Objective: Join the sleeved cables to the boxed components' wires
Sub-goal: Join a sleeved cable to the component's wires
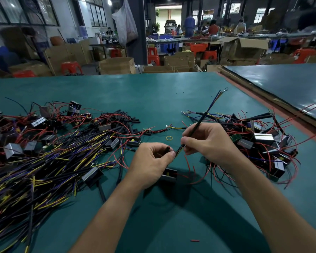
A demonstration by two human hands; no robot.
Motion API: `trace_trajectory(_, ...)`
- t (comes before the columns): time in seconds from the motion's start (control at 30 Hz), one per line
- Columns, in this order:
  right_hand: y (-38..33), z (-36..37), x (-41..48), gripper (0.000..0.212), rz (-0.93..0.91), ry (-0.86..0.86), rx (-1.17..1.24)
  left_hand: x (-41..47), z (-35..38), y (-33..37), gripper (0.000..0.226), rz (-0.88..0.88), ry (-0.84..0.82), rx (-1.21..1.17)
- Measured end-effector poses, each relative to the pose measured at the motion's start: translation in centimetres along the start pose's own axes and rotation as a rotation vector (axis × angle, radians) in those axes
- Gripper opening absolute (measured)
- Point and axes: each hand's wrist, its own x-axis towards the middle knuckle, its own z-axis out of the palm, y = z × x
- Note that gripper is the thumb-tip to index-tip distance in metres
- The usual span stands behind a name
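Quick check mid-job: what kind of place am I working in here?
Most likely a factory assembly floor for electrical parts: a green worktable heaped with sleeved cables and boxed components, cardboard cartons behind it, workers at far benches.

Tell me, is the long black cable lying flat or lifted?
Lifted. The right hand pinches the sleeved cable, slanting above the table; the left hand pinches its lower end.

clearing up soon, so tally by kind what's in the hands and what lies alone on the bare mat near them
sleeved cable, in right hand: 1
boxed component, its wire in left hand: 1
yellow rubber band: 1
red tube piece: 1
total: 4
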Motion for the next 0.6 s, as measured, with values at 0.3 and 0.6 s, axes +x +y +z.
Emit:
trace_trajectory(0.3, -0.35, -0.09, -0.28, 0.009, -0.045, 0.004, -0.099, 0.02, 0.05, -0.06, 0.014, -0.031, 0.004, -0.035)
trace_trajectory(0.6, -0.25, -0.20, -0.30, 0.012, -0.116, 0.010, -0.217, -0.01, -0.05, 0.36, 0.009, 0.017, 0.034, -0.079)
